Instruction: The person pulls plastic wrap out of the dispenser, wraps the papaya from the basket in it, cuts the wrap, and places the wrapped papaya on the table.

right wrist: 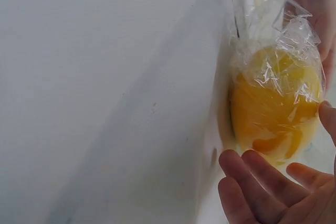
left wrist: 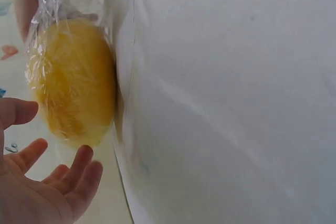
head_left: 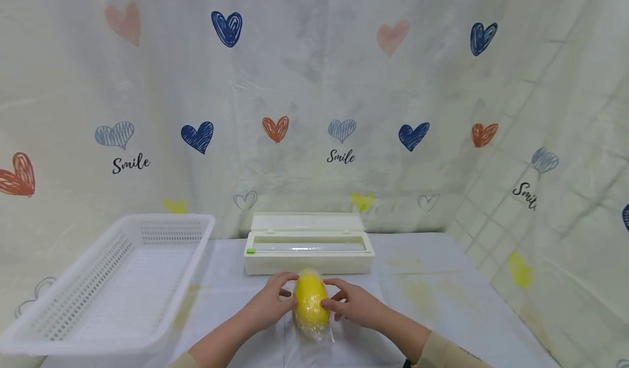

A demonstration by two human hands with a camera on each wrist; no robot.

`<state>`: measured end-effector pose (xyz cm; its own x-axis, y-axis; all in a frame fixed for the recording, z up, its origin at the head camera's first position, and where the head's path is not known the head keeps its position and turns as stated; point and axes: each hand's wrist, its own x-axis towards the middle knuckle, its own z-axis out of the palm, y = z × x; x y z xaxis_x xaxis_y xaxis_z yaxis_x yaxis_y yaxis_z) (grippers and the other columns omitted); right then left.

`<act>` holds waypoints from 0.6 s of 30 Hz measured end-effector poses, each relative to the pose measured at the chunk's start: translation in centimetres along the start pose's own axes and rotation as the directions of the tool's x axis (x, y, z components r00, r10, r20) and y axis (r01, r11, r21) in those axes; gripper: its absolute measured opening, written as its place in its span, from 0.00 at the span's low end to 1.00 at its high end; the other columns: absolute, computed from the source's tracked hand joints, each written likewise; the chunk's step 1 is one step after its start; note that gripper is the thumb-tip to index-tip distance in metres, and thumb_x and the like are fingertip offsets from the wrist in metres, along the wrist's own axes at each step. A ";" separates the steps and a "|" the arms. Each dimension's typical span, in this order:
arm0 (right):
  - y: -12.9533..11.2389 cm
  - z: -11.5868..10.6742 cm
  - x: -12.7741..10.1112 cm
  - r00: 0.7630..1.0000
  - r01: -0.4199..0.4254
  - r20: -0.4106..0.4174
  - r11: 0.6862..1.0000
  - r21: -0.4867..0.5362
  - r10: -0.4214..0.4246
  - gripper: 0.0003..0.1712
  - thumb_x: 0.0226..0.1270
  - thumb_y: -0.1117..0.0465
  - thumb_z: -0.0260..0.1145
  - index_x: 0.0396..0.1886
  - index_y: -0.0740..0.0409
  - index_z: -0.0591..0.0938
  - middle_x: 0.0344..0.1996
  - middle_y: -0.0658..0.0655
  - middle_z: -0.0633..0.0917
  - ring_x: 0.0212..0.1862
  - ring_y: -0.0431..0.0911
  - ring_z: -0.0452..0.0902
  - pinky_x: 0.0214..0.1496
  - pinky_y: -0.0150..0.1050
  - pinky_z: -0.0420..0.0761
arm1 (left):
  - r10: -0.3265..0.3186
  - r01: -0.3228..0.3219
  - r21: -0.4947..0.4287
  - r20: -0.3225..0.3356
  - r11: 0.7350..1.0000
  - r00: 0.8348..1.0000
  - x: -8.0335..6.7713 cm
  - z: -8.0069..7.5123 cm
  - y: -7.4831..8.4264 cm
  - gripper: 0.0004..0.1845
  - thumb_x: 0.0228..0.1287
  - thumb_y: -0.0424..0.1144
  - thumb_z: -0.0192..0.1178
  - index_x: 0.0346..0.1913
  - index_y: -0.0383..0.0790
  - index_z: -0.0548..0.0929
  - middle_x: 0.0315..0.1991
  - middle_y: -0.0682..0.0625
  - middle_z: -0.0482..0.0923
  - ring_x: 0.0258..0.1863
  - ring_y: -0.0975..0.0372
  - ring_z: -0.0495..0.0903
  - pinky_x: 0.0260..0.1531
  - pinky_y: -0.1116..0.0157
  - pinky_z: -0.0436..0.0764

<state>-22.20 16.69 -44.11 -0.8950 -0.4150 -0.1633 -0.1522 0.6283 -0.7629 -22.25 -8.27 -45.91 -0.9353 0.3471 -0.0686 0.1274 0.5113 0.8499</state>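
Note:
A yellow oblong fruit [head_left: 310,296], melon-like and wrapped in clear plastic film, lies on the white-covered table. Loose film [right wrist: 296,35] bunches up at its near end. On its left side is my left hand [head_left: 270,301], fingers spread and lightly bent; the left wrist view shows its fingertips [left wrist: 84,153] just off the fruit's far end. My right hand [head_left: 356,304] stands on the other side, with its thumb [right wrist: 328,116] right at the wrapped surface and the other fingers loosely extended. Neither hand grips the fruit.
Just behind the fruit stands a white cling film dispenser [head_left: 309,264], lid raised, with a film roll [head_left: 307,247] inside and a green piece at its left end. A large white perforated basket [head_left: 182,291] sits at the left. A heart-printed curtain [head_left: 304,95] hangs behind the table.

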 end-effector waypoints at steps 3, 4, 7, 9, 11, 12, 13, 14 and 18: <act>0.2 0.1 0.0 1.000 -0.010 -0.017 1.000 -0.008 0.010 0.38 0.65 0.41 0.68 0.68 0.54 0.72 0.36 0.50 0.86 0.32 0.47 0.82 0.35 0.41 0.80 | 0.073 -0.066 0.149 -0.040 0.987 0.997 -0.9 0.0 -0.2 0.25 0.66 0.45 0.64 0.65 0.51 0.73 0.71 0.46 0.60 0.59 0.52 0.74 0.51 0.49 0.80; 0.3 0.1 -0.1 1.000 -0.009 -0.025 1.000 -0.010 0.009 0.38 0.65 0.41 0.68 0.68 0.54 0.72 0.36 0.50 0.85 0.32 0.47 0.81 0.35 0.40 0.80 | 0.117 -0.105 0.204 -0.044 0.973 0.992 -1.2 0.1 -0.3 0.23 0.66 0.45 0.64 0.63 0.52 0.74 0.70 0.49 0.62 0.60 0.53 0.74 0.53 0.50 0.79; 0.4 0.1 -0.5 0.998 0.021 -0.052 1.000 -0.011 -0.022 0.36 0.65 0.42 0.68 0.66 0.56 0.73 0.35 0.49 0.85 0.32 0.47 0.82 0.34 0.39 0.80 | 0.267 -0.245 0.346 -0.018 0.906 0.963 -2.2 0.3 -0.6 0.18 0.66 0.41 0.64 0.57 0.55 0.78 0.66 0.56 0.67 0.62 0.57 0.73 0.58 0.53 0.76; 0.5 0.1 -0.8 0.996 0.058 -0.070 0.998 0.000 -0.057 0.33 0.66 0.44 0.68 0.65 0.58 0.75 0.36 0.50 0.85 0.31 0.47 0.82 0.33 0.38 0.80 | 0.365 -0.344 0.403 0.027 0.848 0.931 -2.8 0.3 -0.7 0.17 0.65 0.38 0.64 0.54 0.57 0.79 0.64 0.59 0.69 0.62 0.60 0.73 0.59 0.55 0.76; 0.6 0.0 -1.1 0.991 0.100 -0.087 0.995 0.003 -0.099 0.30 0.67 0.47 0.68 0.62 0.60 0.76 0.36 0.51 0.85 0.31 0.48 0.82 0.32 0.37 0.80 | 0.455 -0.444 0.433 0.084 0.784 0.886 -3.1 0.4 -0.9 0.17 0.63 0.34 0.64 0.51 0.58 0.80 0.64 0.60 0.71 0.62 0.61 0.74 0.58 0.57 0.77; 0.7 -0.1 -1.3 0.988 0.122 -0.096 0.993 -0.005 -0.122 0.29 0.67 0.48 0.68 0.61 0.60 0.77 0.36 0.50 0.85 0.32 0.47 0.82 0.33 0.36 0.81 | 0.495 -0.489 0.442 0.113 0.752 0.862 -3.2 0.4 -0.9 0.18 0.63 0.33 0.64 0.51 0.58 0.80 0.64 0.59 0.71 0.61 0.61 0.74 0.57 0.59 0.78; 0.9 -0.1 -1.4 0.985 0.139 -0.100 0.990 -0.015 -0.140 0.26 0.67 0.49 0.68 0.59 0.59 0.78 0.36 0.50 0.85 0.33 0.47 0.82 0.34 0.36 0.81 | 0.535 -0.535 0.449 0.139 0.716 0.833 -3.2 0.5 -0.9 0.18 0.62 0.32 0.64 0.50 0.57 0.80 0.64 0.59 0.71 0.60 0.61 0.75 0.56 0.60 0.78; 1.0 -0.2 -1.5 0.982 0.156 -0.100 0.987 -0.026 -0.158 0.24 0.68 0.51 0.68 0.57 0.58 0.79 0.37 0.49 0.85 0.34 0.46 0.82 0.35 0.35 0.81 | 0.573 -0.577 0.456 0.163 0.678 0.803 -3.3 0.5 -0.8 0.18 0.61 0.32 0.65 0.50 0.56 0.81 0.64 0.57 0.71 0.60 0.61 0.76 0.56 0.61 0.78; 1.7 -0.6 -1.9 0.965 0.245 -0.072 0.966 -0.084 -0.251 0.15 0.67 0.57 0.69 0.52 0.53 0.82 0.42 0.48 0.84 0.41 0.43 0.81 0.40 0.34 0.81 | 0.612 -0.627 0.469 0.207 0.622 0.763 -3.5 0.5 -0.4 0.18 0.60 0.34 0.68 0.49 0.57 0.81 0.65 0.55 0.70 0.59 0.59 0.76 0.56 0.62 0.78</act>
<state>-20.99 18.89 -44.71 -0.8558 -0.5113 0.0791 -0.4017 0.5602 -0.7245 -18.82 -9.32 -46.30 -0.5673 0.7408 0.3598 0.8203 0.4694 0.3269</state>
